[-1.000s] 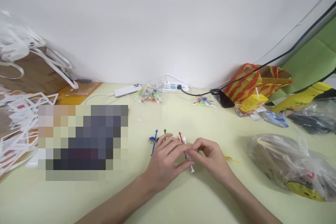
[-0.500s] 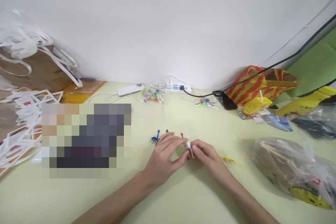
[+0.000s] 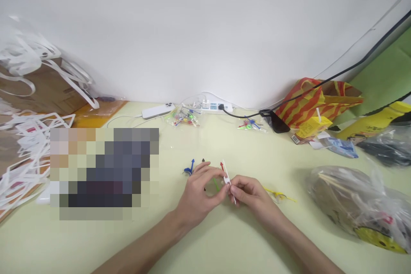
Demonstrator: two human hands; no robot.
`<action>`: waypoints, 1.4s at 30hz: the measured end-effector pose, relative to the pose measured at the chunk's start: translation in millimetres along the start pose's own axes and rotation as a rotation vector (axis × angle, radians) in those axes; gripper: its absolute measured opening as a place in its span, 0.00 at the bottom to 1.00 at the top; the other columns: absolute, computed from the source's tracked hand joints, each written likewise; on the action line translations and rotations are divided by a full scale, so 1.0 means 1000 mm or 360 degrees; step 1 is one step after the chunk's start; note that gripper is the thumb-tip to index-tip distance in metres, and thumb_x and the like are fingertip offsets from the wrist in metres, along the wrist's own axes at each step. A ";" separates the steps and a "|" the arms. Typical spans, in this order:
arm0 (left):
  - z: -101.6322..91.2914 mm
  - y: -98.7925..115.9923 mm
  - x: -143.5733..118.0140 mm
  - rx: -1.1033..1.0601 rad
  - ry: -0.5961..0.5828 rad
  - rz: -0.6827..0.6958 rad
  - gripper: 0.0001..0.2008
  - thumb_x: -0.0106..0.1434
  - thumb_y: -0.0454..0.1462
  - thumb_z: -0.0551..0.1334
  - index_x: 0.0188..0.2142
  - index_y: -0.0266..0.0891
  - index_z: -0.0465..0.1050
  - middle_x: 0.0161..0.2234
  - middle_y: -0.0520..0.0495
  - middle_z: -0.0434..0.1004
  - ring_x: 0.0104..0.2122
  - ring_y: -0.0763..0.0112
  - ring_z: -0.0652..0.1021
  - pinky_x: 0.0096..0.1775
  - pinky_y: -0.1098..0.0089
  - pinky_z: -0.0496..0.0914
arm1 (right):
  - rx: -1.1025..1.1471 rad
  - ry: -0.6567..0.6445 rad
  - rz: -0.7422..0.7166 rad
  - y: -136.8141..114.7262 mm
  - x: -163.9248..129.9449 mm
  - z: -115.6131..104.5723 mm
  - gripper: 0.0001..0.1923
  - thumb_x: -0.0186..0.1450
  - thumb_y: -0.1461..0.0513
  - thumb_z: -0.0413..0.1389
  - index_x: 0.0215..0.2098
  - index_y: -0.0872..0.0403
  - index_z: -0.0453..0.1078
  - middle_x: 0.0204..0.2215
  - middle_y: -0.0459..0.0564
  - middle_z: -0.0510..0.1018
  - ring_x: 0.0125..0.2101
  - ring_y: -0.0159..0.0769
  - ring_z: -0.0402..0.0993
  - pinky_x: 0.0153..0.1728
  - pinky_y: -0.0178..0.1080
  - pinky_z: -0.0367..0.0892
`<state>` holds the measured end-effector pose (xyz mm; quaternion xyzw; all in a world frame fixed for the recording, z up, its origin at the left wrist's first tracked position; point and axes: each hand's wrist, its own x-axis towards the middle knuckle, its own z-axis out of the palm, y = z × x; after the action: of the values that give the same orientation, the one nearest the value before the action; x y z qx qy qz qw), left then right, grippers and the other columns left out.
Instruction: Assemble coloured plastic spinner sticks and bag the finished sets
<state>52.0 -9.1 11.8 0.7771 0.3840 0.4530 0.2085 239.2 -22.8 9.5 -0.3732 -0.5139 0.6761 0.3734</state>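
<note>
A small, thin white plastic toy piece [image 3: 227, 180] is held slantwise between both hands. My left hand [image 3: 199, 190] pinches its middle between thumb and index finger, the other fingers curled loosely beyond. From the right, my right hand [image 3: 252, 195] grips the lower part with thumb and bent fingers. Behind the white piece a red arrow-tipped piece [image 3: 221, 166] shows, and a bit of a green piece [image 3: 216, 185] appears through the gap of the left hand. A blue arrow-tipped piece [image 3: 189, 169] lies left of the fingers. Right of my right hand rests a yellow piece [image 3: 281, 196].
At the back are two clear bags of coloured pieces [image 3: 185, 116] [image 3: 252, 124], a power strip [image 3: 215, 106] and a white phone-like object [image 3: 157, 111]. A tied plastic bag [image 3: 349, 201] and a juice carton [image 3: 311, 128] stand right. White strips [image 3: 35, 145] pile up left.
The white piece has tilted and shifted slightly left and down. My right hand has moved left, its thumb now closer to the left fingertips. The left hand has hardly moved.
</note>
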 end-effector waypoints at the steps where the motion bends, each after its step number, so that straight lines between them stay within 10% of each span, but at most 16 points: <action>1: 0.000 0.000 0.000 -0.0011 -0.0005 -0.0012 0.06 0.62 0.32 0.64 0.39 0.42 0.73 0.33 0.53 0.81 0.34 0.71 0.80 0.56 0.56 0.68 | 0.0068 -0.0014 0.0027 0.000 0.000 0.001 0.16 0.65 0.51 0.60 0.31 0.55 0.71 0.25 0.45 0.71 0.26 0.30 0.63 0.30 0.35 0.57; 11: 0.005 0.001 0.005 0.0181 0.0130 0.0439 0.10 0.58 0.31 0.63 0.40 0.42 0.72 0.30 0.54 0.81 0.32 0.71 0.81 0.54 0.57 0.71 | 0.0723 -0.0158 0.0296 0.002 -0.002 0.006 0.15 0.64 0.60 0.57 0.21 0.56 0.62 0.16 0.42 0.58 0.20 0.28 0.49 0.25 0.38 0.41; 19: -0.015 -0.021 0.009 0.0394 0.0117 0.0431 0.10 0.59 0.28 0.61 0.39 0.43 0.73 0.31 0.55 0.81 0.30 0.74 0.79 0.54 0.57 0.70 | 0.1288 0.0141 -0.0203 -0.033 -0.020 -0.031 0.17 0.66 0.62 0.53 0.20 0.53 0.57 0.16 0.39 0.47 0.19 0.29 0.41 0.21 0.35 0.45; 23: -0.016 -0.016 0.010 0.0381 0.0156 0.0455 0.08 0.61 0.30 0.66 0.39 0.43 0.73 0.31 0.55 0.82 0.32 0.73 0.80 0.55 0.57 0.68 | 0.0750 0.0345 -0.0221 -0.037 -0.022 -0.037 0.16 0.68 0.59 0.53 0.23 0.52 0.58 0.18 0.40 0.51 0.20 0.30 0.44 0.22 0.36 0.46; 32: 0.017 -0.010 0.013 0.0656 -0.0198 0.0396 0.04 0.67 0.37 0.64 0.42 0.45 0.75 0.38 0.54 0.83 0.45 0.66 0.80 0.64 0.51 0.55 | -0.1875 0.0541 -0.0321 -0.001 -0.003 -0.019 0.17 0.69 0.63 0.47 0.22 0.53 0.56 0.18 0.42 0.65 0.22 0.31 0.57 0.35 0.41 0.51; 42: 0.019 -0.015 0.011 0.0889 -0.0451 0.0274 0.22 0.63 0.43 0.67 0.55 0.46 0.68 0.51 0.48 0.79 0.56 0.58 0.74 0.66 0.45 0.51 | -0.2103 0.0678 -0.0330 -0.006 -0.001 -0.033 0.21 0.74 0.57 0.45 0.23 0.53 0.61 0.19 0.43 0.68 0.25 0.34 0.64 0.39 0.41 0.51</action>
<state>65.6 8.7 -1.8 0.8892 0.3936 0.2334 -0.0005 269.8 -8.6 8.7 -0.5954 -0.7658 0.0953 0.2237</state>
